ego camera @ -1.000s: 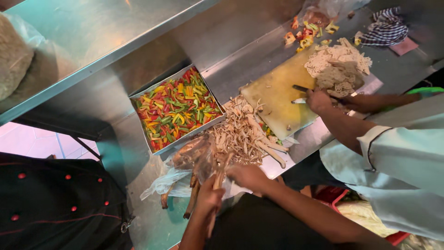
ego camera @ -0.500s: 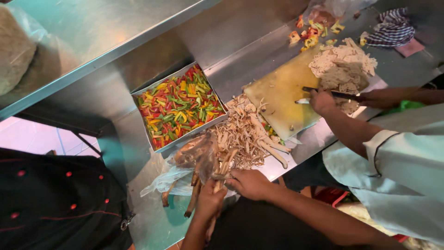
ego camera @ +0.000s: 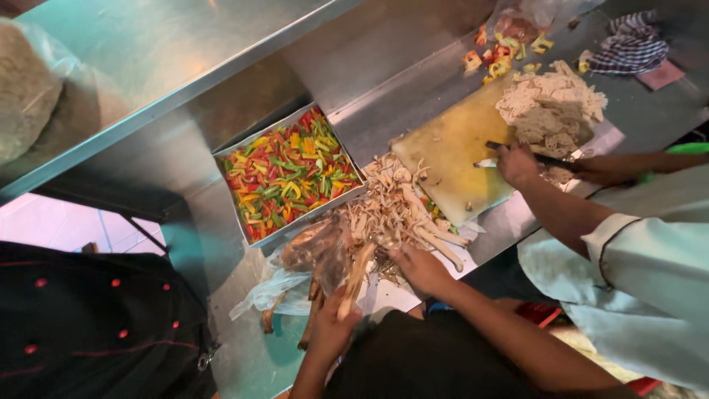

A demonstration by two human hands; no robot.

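Fingers of the left hand (ego camera: 334, 323) wrap a long pale strip (ego camera: 356, 279) near the plastic bag (ego camera: 277, 290). Right hand (ego camera: 418, 267) rests curled on the shredded pile (ego camera: 395, 214), just right of the pepper tray (ego camera: 286, 171). Far right, a co-worker's hand (ego camera: 517, 164) grips a knife (ego camera: 533, 156) over the yellow cutting board (ego camera: 452, 151).

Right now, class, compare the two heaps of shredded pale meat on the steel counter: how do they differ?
The near heap of shredded meat lies loose in long strands on the counter, under the person's right hand; the far heap of shredded meat is finer, more compact, and sits at the end of the yellow cutting board. A co-worker's hand with a knife works by the far heap. Both are pale beige.
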